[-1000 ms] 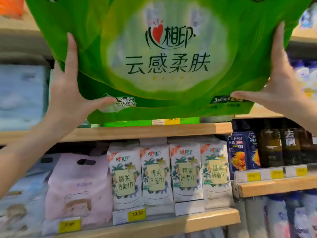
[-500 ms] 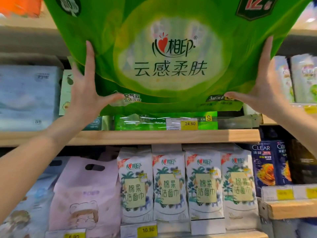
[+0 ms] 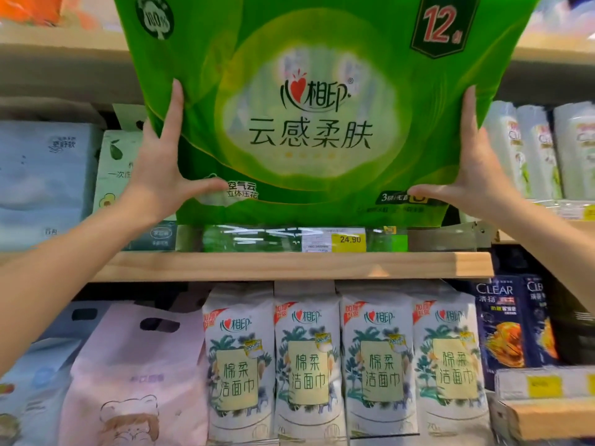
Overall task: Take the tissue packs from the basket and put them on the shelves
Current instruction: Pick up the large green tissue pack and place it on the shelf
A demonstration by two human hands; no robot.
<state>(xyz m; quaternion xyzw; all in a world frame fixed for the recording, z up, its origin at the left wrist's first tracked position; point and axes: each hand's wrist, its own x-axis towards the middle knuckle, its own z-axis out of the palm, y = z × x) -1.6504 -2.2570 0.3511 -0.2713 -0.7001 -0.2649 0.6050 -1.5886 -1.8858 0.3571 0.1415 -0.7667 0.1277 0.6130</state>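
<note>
Hands press against both sides of a big green tissue pack (image 3: 309,123), held upright at the wooden shelf (image 3: 289,266). The left hand (image 3: 157,175) is spread flat on the pack's left edge, thumb under its lower front; the right hand (image 3: 473,178) mirrors it on the right edge. The pack's bottom sits just above the shelf's price strip (image 3: 349,239), marked 24.90. One level below, four white face-towel packs (image 3: 344,365) stand in a row beside a pink bag (image 3: 138,375); dark shampoo bottles (image 3: 502,323) stand to their right
</note>
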